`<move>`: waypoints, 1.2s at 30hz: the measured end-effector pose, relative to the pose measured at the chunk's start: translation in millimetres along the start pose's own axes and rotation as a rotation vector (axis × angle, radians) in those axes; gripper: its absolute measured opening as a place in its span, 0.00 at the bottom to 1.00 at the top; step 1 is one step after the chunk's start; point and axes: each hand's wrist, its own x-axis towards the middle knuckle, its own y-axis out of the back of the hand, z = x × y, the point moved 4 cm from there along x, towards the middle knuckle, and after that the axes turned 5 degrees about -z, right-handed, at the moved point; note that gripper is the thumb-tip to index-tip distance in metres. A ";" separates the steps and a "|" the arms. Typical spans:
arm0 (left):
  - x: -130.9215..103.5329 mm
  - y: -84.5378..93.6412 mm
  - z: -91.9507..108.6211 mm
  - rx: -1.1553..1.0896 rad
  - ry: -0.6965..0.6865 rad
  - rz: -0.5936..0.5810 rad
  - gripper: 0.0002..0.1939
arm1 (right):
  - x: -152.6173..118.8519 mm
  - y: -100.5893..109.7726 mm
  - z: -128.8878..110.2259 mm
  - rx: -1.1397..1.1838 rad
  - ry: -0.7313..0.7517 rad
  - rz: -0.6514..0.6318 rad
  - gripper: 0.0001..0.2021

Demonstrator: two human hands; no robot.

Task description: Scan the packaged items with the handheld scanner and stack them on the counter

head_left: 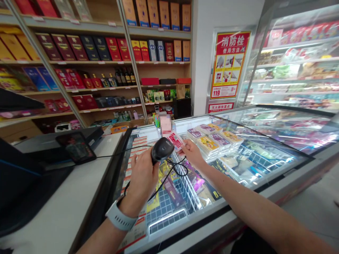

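My left hand [141, 176], with a pale watch band at the wrist, is wrapped round a black handheld barcode scanner [162, 148]. The scanner's head tilts towards a red-and-white package [174, 140], and its black cable [169, 180] loops over the freezer glass. Between the fingers and thumb of my right hand [192, 152] is the near right edge of that package. The package's far part is blurred out. Right of it, stacks of clear-wrapped packs [212, 139] with purple and yellow labels sit on the glass.
Under the glass of the chest freezer [265, 192] are wire baskets [189, 187] and frozen goods. At left a white counter [71, 197] carries a small screen [75, 146]. Shelves of boxed bottles [95, 47] stand behind, and a lit display fridge [299, 70] is at right.
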 end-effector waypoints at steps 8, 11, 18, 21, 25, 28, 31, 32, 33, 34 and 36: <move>-0.5 -1.2 0.3 -0.024 0.030 -0.021 0.22 | -3.3 -1.2 -1.5 -0.013 0.018 -0.003 0.19; -0.7 -0.8 0.7 -0.020 0.029 -0.015 0.22 | -4.4 -2.0 -4.4 0.003 0.011 -0.009 0.19; -1.3 1.7 2.3 -0.027 0.015 0.001 0.22 | -4.4 -0.6 -7.5 0.017 0.003 0.014 0.21; -1.3 2.1 3.4 -0.026 0.012 0.004 0.22 | -4.1 1.6 -8.5 0.028 0.003 0.027 0.21; -1.5 1.9 4.6 -0.030 0.018 -0.003 0.22 | -4.3 2.5 -10.5 0.018 0.012 0.015 0.20; -1.5 1.8 5.1 -0.019 0.025 -0.011 0.22 | -4.2 2.4 -10.9 0.017 0.016 0.007 0.19; -1.3 1.9 5.1 -0.003 0.022 -0.017 0.23 | -3.7 2.4 -10.1 0.024 0.011 0.017 0.19; -1.2 2.0 4.8 0.000 0.021 -0.016 0.24 | -3.6 2.2 -10.1 0.026 0.010 0.020 0.19; -1.0 2.1 4.4 0.002 0.020 -0.013 0.24 | -3.6 2.0 -10.2 0.025 0.009 0.022 0.19; -0.9 2.1 3.7 0.004 0.022 -0.011 0.24 | -3.8 1.9 -10.6 0.024 0.007 0.023 0.19; -0.6 1.7 1.9 0.012 0.027 -0.005 0.25 | -4.5 1.6 -12.0 0.021 0.000 0.019 0.19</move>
